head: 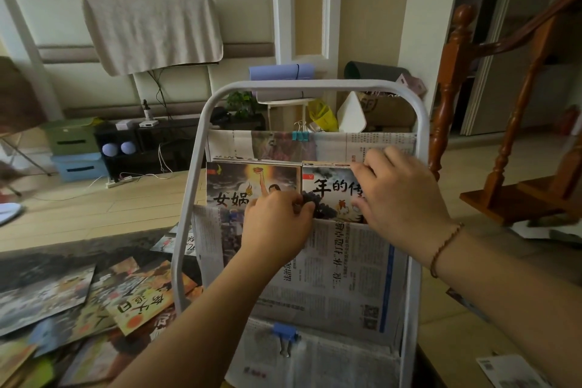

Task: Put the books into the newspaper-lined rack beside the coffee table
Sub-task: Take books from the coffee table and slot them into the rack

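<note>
Rack (197,148): white tube frame, upright just beside the bench, its pockets lined with newspaper (343,271).
Bench (37,261): dark top at lower left, carrying a loose heap of picture books (138,302) lying flat and overlapping.
Books in rack: two stand side by side in the upper pocket, the left book (248,183) and the right book (330,189), covers facing the camera.
Right hand (400,195): fingers curled over the right book's top edge, thumb on its cover, gripping it.
Left hand (277,224): fingertips pinching the lower edge of the right book where the two covers meet.
Clips: blue binder clip (285,335) on the lower newspaper edge; teal clips (300,135) on the top edge.
</note>
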Action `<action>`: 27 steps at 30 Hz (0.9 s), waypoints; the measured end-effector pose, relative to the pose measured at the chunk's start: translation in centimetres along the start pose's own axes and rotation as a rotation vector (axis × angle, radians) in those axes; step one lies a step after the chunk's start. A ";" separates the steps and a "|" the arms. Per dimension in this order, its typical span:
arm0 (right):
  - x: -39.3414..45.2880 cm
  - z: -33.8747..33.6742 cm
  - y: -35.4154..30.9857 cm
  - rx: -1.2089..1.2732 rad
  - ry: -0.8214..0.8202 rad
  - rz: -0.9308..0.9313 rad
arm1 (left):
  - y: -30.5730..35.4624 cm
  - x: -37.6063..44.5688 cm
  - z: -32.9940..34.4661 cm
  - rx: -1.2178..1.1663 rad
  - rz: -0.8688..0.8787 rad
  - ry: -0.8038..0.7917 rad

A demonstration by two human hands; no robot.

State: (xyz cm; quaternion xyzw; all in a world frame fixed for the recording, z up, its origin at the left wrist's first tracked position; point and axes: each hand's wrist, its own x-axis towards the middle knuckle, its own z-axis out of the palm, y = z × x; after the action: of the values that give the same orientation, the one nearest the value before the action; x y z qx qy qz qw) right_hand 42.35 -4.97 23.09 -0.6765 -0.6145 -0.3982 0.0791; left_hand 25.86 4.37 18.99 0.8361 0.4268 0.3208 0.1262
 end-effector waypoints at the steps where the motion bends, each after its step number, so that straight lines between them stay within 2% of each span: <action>1: 0.0 0.0 -0.2 0.000 -0.015 0.003 | -0.2 -0.5 -0.2 0.000 0.022 -0.006; 4: -0.4 -0.3 -0.8 0.007 -0.026 0.015 | -1.5 -3.1 -1.0 0.016 0.121 0.071; 6: -0.9 -0.7 -1.4 0.069 0.050 0.032 | -3.2 -5.4 -1.7 0.006 0.190 0.143; 9: -2.0 -1.9 -4.9 0.282 0.282 -0.020 | -7.2 -8.7 -2.5 0.044 0.231 0.178; 11: -3.0 -2.4 -9.1 0.482 0.297 -0.120 | -10.5 -10.8 -3.2 0.079 0.189 0.151; 15: -4.5 -1.7 -17.7 0.734 0.125 -0.337 | -17.8 -15.3 -5.5 0.134 0.001 0.104; 18: -4.7 -1.2 -23.4 0.860 -0.041 -0.428 | -23.9 -19.0 -7.9 0.270 -0.248 -0.023; 23: -4.0 0.2 -32.5 0.886 -0.382 -0.429 | -33.0 -24.8 -11.5 0.494 -0.611 -0.236; 27: -1.7 3.0 -38.4 0.825 -0.633 -0.350 | -37.8 -26.6 -13.2 0.497 -0.756 -0.247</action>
State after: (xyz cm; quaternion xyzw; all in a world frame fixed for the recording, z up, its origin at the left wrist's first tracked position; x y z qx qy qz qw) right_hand 9.46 4.47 5.29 -0.5637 -0.8168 0.0916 0.0818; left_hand -18.06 5.20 -0.68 0.6588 0.7470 0.0384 0.0801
